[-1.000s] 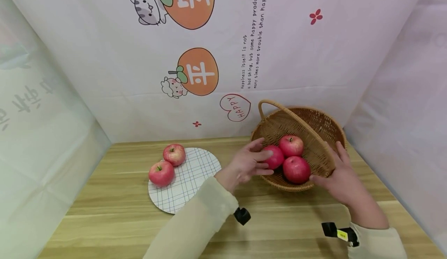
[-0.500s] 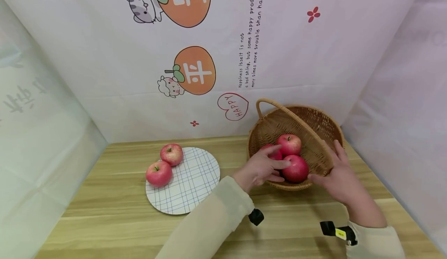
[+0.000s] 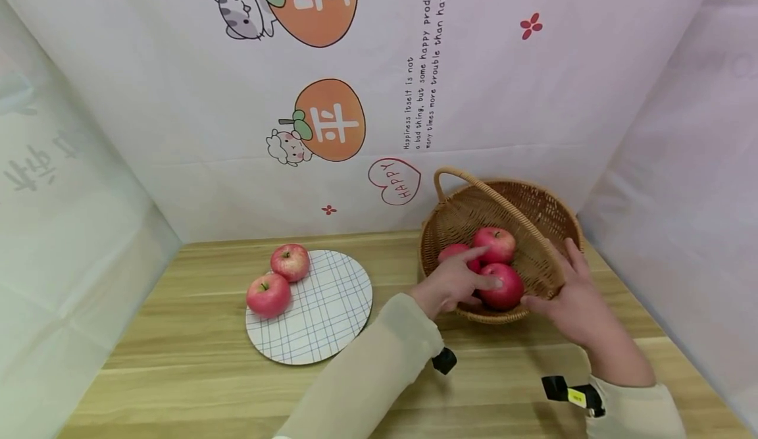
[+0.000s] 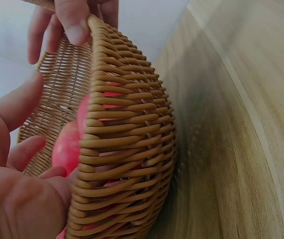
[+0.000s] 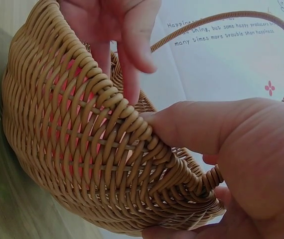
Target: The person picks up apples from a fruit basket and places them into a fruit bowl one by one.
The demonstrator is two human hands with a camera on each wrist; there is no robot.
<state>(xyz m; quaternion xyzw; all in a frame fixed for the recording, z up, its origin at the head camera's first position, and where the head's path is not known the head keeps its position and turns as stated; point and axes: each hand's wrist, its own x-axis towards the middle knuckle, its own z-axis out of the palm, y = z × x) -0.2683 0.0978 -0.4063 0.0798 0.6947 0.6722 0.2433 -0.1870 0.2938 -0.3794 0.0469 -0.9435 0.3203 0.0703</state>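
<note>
In the head view, a brown wicker basket point(image 3: 541, 205) with an arched handle holds three red apples. My left hand point(image 3: 453, 282) reaches over its left rim with fingers spread. Its thumb overlaps the front apple point(image 3: 506, 293), and a finger reaches towards the back apple point(image 3: 500, 241). The left apple point(image 3: 452, 253) is partly hidden behind that hand. In the left wrist view, the fingers of my left hand point(image 4: 17, 194) dip inside the rim. My right hand point(image 5: 251, 149) grips the basket's right side by the handle base, thumb on the rim.
Left of the basket lies a round white mat with a blue grid point(image 3: 334, 324). Two more apples, a front one point(image 3: 269, 295) and a back one point(image 3: 290, 262), sit at its left edge. A printed white cloth point(image 3: 474, 97) stands behind the wooden table point(image 3: 177, 360).
My left hand has moved right, further into the basket, from beside the left apple to over the front one. The back apple has shifted slightly right. My right hand keeps its hold.
</note>
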